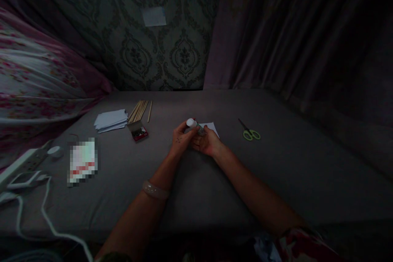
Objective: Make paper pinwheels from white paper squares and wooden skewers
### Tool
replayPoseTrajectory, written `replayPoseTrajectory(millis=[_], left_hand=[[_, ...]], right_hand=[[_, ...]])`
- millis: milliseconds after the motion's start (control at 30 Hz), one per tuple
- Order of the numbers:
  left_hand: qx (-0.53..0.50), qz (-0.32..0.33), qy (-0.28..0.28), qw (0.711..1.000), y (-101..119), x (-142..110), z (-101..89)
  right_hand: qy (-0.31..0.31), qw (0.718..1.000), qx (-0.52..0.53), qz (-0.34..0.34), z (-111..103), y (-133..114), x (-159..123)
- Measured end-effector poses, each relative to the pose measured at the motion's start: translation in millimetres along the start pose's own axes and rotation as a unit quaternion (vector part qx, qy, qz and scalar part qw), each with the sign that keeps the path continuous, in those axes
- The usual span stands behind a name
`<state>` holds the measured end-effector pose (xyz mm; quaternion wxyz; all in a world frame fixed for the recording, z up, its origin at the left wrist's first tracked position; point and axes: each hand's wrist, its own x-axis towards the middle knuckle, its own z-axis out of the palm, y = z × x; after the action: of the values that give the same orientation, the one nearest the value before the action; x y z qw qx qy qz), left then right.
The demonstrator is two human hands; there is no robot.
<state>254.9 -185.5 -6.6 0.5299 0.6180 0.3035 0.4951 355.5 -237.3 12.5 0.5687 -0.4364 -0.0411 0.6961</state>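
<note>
A small glue stick point(200, 129) with a white cap and a greenish body is tilted between my two hands over the middle of the table. My left hand point(180, 139) has its fingers closed around the capped end. The body end sits in my right hand point(208, 141), with the thumb on it and the other fingers curled beneath. Just behind my hands lies a white sheet of paper point(212, 127), partly hidden by them. To the right, green-handled scissors point(251, 134) rest with their blades pointing away.
On the left are a stack of white paper point(110, 120), several wooden sticks point(139, 110) and an open red box point(139, 133) of small dark pieces. A blurred packet point(82, 161), a white round item point(55, 151) and a power strip point(26, 161) with white cables point(46, 213) lie nearer.
</note>
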Motion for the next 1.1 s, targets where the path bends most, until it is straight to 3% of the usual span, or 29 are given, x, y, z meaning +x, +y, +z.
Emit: replayPoseTrajectory(millis=[100, 167, 233, 333, 433, 533, 700, 900, 1100], left_hand=[[0.011, 0.012, 0.026, 1.0, 1, 3, -5.6], [0.04, 0.023, 0.046, 0.998, 3, 5, -11.0], [0.077, 0.03, 0.068, 0.994, 5, 8, -17.0], [0.117, 0.041, 0.1, 0.987, 4, 12, -25.8], [0.149, 0.054, 0.124, 0.98, 2, 15, -33.6], [0.18, 0.057, 0.147, 0.971, 0, 17, -41.2], [0.212, 0.045, 0.195, 0.957, -1, 23, -58.1], [0.254, 0.017, 0.254, 0.933, -4, 33, -81.1], [0.327, 0.003, 0.272, 0.905, -1, 35, -88.7]], right_hand=[[0.009, 0.986, -0.165, -0.001, -10, -7, -4], [0.049, 0.953, -0.288, -0.078, -23, -13, -4], [0.094, 0.884, -0.413, -0.199, -40, -18, -1], [0.136, 0.731, -0.547, -0.385, -65, -22, 3], [0.11, 0.614, -0.648, -0.438, -82, -22, 2], [0.083, 0.547, -0.698, -0.454, -87, -18, 0], [0.072, 0.502, -0.729, -0.46, -83, -12, -1], [0.058, 0.479, -0.745, -0.461, -82, -11, -4], [0.052, 0.458, -0.755, -0.466, -79, -13, -6]])
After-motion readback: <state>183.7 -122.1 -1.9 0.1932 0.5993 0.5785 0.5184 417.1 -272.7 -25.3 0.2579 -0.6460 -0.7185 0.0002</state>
